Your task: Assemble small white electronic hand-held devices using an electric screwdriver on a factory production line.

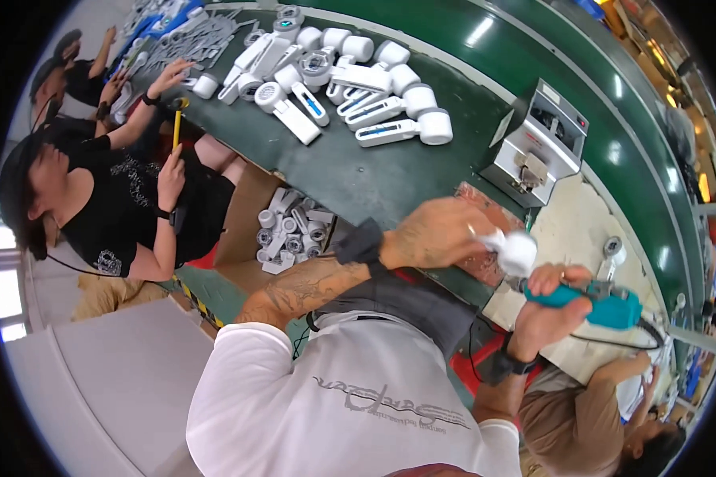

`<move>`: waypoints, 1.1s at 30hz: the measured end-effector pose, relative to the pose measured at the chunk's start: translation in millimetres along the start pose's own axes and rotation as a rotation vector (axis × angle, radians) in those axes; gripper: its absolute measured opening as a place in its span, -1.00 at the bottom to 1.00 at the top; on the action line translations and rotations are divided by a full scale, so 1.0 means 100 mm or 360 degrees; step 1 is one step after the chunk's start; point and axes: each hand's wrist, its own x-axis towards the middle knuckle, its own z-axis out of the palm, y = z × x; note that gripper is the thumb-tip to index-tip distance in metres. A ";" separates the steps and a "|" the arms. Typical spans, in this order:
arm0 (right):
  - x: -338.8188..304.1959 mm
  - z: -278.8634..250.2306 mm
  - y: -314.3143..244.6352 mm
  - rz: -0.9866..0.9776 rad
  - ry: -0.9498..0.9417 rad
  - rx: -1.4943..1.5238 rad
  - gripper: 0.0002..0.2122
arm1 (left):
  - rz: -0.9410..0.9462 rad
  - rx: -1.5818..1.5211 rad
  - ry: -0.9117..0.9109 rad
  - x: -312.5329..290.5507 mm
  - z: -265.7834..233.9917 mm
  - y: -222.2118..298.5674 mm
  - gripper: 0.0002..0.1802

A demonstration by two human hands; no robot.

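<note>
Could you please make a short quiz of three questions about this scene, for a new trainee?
1. True or false: the right hand holds a teal power tool.
2. What does the left hand hold? A) a white part B) a yellow-handled hammer C) a grey machine
3. On what colour of table do the many white handheld units lie?

Key: 1 true; 2 A; 3 dark green.

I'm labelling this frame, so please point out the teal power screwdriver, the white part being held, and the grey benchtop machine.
Teal power screwdriver [605, 306], head view, body.
White plastic part [517, 250], head view, rounded end.
Grey benchtop machine [537, 143], head view, front face.
</note>
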 end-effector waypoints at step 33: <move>-0.50 -0.55 -0.50 0.0255 0.0152 -0.0514 -0.61 | -0.0535 -0.0728 -0.0204 1.94 2.61 0.55 -0.60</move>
